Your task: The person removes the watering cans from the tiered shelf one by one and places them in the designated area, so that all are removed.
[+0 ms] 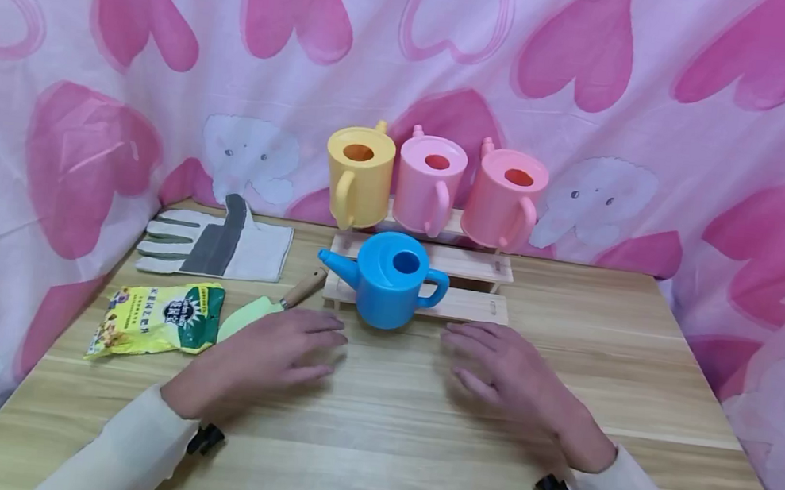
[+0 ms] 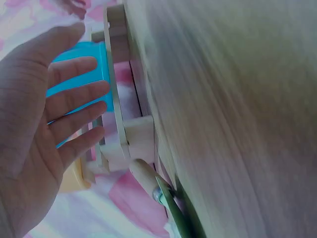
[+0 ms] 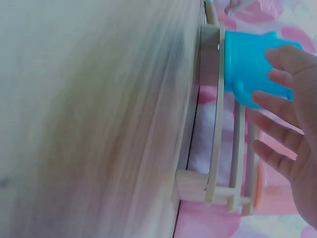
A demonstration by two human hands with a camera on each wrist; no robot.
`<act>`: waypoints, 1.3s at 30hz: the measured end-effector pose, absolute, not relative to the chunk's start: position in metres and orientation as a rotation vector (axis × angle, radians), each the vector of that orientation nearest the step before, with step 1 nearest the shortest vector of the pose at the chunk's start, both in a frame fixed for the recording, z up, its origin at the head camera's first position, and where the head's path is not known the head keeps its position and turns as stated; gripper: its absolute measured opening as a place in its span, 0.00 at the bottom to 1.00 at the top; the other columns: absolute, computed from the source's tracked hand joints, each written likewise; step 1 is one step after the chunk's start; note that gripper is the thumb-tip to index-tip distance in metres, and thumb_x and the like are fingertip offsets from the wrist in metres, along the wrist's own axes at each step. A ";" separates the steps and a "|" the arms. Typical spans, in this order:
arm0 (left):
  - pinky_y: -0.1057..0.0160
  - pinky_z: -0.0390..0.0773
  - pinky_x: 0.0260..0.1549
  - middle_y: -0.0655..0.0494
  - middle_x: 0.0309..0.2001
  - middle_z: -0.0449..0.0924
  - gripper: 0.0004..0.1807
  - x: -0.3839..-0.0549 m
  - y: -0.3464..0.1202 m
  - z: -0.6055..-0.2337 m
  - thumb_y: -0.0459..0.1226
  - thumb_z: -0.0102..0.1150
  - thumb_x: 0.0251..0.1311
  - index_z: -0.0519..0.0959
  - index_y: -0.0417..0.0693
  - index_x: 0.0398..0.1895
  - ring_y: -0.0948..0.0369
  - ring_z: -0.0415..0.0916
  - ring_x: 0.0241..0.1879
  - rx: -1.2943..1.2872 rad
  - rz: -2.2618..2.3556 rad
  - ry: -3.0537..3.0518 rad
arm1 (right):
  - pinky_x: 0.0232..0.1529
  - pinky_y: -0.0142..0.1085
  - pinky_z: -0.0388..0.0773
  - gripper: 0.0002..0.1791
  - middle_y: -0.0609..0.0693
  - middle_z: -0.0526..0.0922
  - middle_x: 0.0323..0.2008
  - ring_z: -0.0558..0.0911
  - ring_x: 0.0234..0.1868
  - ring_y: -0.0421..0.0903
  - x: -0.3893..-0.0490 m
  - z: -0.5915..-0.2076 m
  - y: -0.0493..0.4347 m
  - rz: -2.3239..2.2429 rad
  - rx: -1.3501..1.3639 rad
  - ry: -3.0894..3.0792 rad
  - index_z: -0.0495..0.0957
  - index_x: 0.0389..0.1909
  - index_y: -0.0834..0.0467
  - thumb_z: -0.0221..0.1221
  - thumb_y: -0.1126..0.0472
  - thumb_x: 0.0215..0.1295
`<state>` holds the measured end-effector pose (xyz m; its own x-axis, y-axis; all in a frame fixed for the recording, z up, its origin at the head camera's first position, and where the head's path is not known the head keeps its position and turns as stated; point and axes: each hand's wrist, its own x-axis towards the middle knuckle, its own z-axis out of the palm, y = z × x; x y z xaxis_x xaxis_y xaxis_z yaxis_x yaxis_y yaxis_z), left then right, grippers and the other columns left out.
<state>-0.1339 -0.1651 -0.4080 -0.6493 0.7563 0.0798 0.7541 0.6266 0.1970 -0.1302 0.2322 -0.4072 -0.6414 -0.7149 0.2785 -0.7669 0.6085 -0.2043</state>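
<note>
Your left hand (image 1: 281,349) and right hand (image 1: 518,374) empty, fingers (image 2: 77,96) apart, blue watering can (image 1: 387,300) at 12, Chinese-print yellow-green bag (image 1: 162,321) around 10 o'clock

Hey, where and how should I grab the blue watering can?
Probably by its loop handle, with the right hand coming from the right: the blue watering can stands upright, its handle facing that side and its spout pointing left.

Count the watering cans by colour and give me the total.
Blue watering can: 1
Yellow watering can: 1
Pink watering cans: 2, one paler, one more coral
Total: 4
</note>
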 end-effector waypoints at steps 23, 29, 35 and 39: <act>0.36 0.62 0.70 0.46 0.78 0.57 0.37 -0.196 -0.177 -0.421 0.47 0.58 0.75 0.57 0.50 0.82 0.46 0.54 0.76 0.658 1.155 2.986 | 0.52 0.39 0.84 0.19 0.55 0.81 0.60 0.82 0.56 0.55 -0.180 -0.402 0.210 1.867 0.612 -2.459 0.75 0.67 0.59 0.56 0.59 0.80; 0.37 0.61 0.71 0.41 0.76 0.61 0.32 -0.217 -0.168 -0.430 0.40 0.56 0.77 0.62 0.41 0.79 0.44 0.57 0.75 0.766 1.308 2.975 | 0.51 0.44 0.85 0.20 0.59 0.80 0.58 0.84 0.52 0.54 -0.191 -0.409 0.205 2.050 0.593 -2.360 0.75 0.65 0.64 0.54 0.57 0.81; 0.35 0.59 0.71 0.40 0.74 0.64 0.28 -0.229 -0.159 -0.433 0.34 0.56 0.75 0.66 0.37 0.75 0.42 0.58 0.74 0.724 1.340 3.003 | 0.50 0.43 0.86 0.20 0.58 0.81 0.55 0.83 0.52 0.55 -0.193 -0.412 0.200 2.077 0.549 -2.367 0.77 0.63 0.64 0.54 0.55 0.81; 0.36 0.60 0.70 0.39 0.73 0.66 0.27 -0.234 -0.152 -0.434 0.34 0.56 0.75 0.69 0.36 0.74 0.42 0.60 0.73 0.682 1.349 3.017 | 0.50 0.43 0.86 0.20 0.58 0.81 0.54 0.83 0.52 0.56 -0.193 -0.412 0.199 2.054 0.512 -2.404 0.78 0.62 0.63 0.54 0.53 0.81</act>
